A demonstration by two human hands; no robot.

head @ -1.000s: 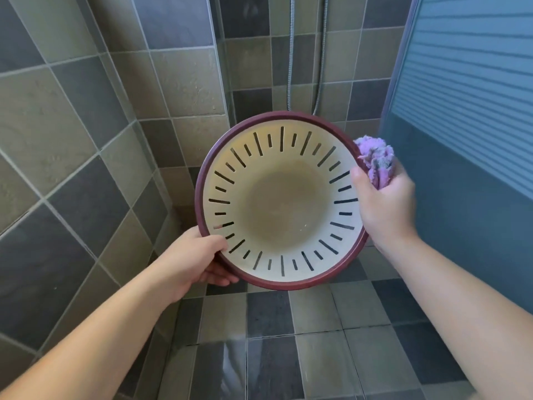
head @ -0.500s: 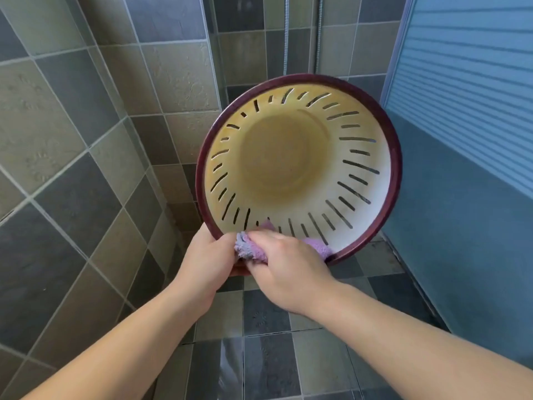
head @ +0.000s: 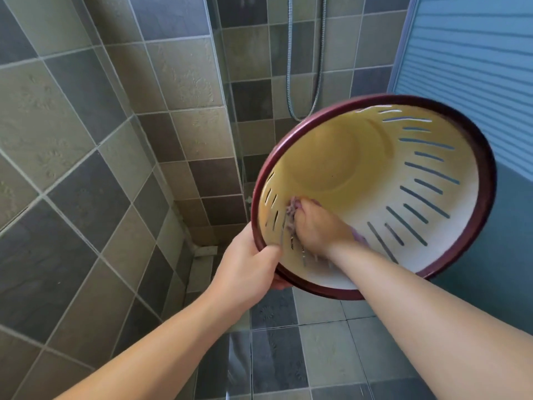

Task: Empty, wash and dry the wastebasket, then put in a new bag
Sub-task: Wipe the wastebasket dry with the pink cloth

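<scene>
fingers of my left hand are curled over the dark red rim of the wastebasket at its lower left edge, thumb on the inside, the rest wrapped behind where i cannot see them. my right hand is down inside the basket, fingers bunched on a purple cloth and pressing it against the cream inner wall just beside the slots, close to where the left hand grips.

the wastebasket hangs in the air in front of me, tipped so its mouth faces me, above the tiled floor of a shower corner, with the shower hose behind it and a blue panel to the right.

it feels like a light thing to judge by how one hand carries it by the rim alone. thin plastic, stiff enough at the rolled rim but likely springy along the slotted wall, so pushing hard with the cloth would flex it and twist it in my grip. if it is wet, the smooth plastic will be slippery. the rim is the place to hold: it gives a lip to hook over. i would keep the holding hand opposite the pressure, and watch that the cloth does not snag in the slots.
</scene>
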